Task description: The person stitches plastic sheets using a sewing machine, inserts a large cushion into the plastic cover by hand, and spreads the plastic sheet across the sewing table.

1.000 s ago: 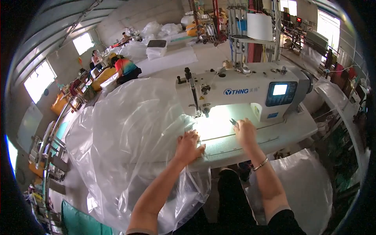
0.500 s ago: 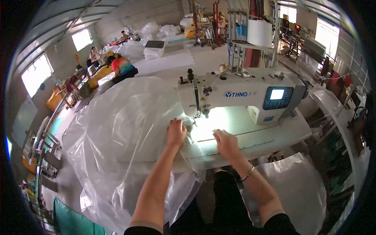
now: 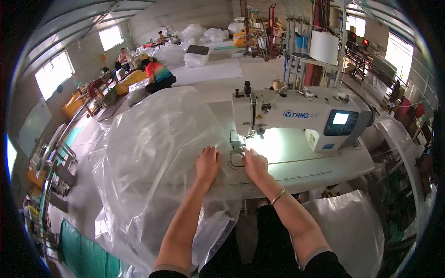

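Observation:
A large clear plastic sheet [image 3: 153, 134] is heaped over the left part of the sewing table and hangs down its front. My left hand [image 3: 208, 163] lies at the sheet's right side, fingers curled on the plastic. The white sewing machine [image 3: 292, 111] stands to the right, with its lamp lit and display on. Just below its needle area, my right hand [image 3: 255, 164] is closed in a pinch; whatever it holds is too small to make out. A thin dark loop [image 3: 237, 158] shows beside those fingertips, its kind unclear.
A white thread cone [image 3: 324, 47] stands behind the machine. Another plastic sheet [image 3: 347, 222] hangs below the table at right. A co-worker [image 3: 157, 74] bends over farther back at left, near stacked sheets [image 3: 197, 56]. A metal frame [image 3: 58, 148] runs along the left.
My right hand has moved left, closer to my left hand and the needle area. The left hand is now a little apart from the needle area. The view has shifted slightly.

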`<state>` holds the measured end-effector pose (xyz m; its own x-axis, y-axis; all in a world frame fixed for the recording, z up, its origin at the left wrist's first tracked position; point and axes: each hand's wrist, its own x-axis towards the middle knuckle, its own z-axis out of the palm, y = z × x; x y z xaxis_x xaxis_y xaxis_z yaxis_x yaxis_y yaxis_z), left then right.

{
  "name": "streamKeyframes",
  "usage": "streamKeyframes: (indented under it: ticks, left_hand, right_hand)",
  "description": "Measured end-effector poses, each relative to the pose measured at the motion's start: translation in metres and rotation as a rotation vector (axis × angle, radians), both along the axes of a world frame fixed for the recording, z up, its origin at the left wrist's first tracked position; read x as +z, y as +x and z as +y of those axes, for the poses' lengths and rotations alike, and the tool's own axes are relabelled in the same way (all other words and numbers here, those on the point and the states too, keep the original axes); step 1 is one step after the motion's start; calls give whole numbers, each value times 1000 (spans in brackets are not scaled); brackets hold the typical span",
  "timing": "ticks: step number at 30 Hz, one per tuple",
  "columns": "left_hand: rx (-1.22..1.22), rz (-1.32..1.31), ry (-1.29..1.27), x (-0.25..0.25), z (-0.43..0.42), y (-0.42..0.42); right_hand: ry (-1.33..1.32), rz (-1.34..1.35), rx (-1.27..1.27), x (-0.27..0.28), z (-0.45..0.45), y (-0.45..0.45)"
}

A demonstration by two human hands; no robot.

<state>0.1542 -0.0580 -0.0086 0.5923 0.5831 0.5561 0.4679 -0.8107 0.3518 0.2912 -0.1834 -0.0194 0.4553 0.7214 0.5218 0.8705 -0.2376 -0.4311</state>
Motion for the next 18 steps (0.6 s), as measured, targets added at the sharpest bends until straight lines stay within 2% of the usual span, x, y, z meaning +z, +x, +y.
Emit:
streamKeyframes:
  ticks: [3, 5, 6, 8, 9, 10, 11, 13, 15, 17, 18]
  left_hand:
    - [-18, -15, 8, -2, 0, -2]
    - [-23, -30, -19, -2, -4, -2]
    - [-4, -50, -16, -6, -6, -3]
    - [-6, -170, -665, 11, -21, -15]
    - [-23, -130, -404, -26, -14, -11]
    - [-41, -69, -144, -60, 0, -18]
    - [24, -79, -139, -46, 0, -45]
    - [-227, -111, -446, 9, -36, -95]
    - [-161, -404, -733, 40, -61, -178]
    - [262, -933, -1138, 44, -70, -282]
    - [-311, -1429, -837, 35, -93, -340]
  right_hand:
    - [3, -69, 16, -9, 9, 6]
    - [-132, -86, 33, -10, 5, 12]
    - [-76, -54, 41, -12, -2, 15]
    - [-6, 100, 7, 8, -19, 1]
    - [-8, 180, -9, 8, -22, 5]
    - [41, 103, -16, 4, -25, 10]
    - [43, 141, 15, 5, -27, 15]
    - [78, -11, 14, 3, -26, 17]
    - [30, -2, 7, 18, -30, 3]
    - [-21, 11, -15, 17, -30, 0]
    - [26, -34, 0, 9, -27, 7]
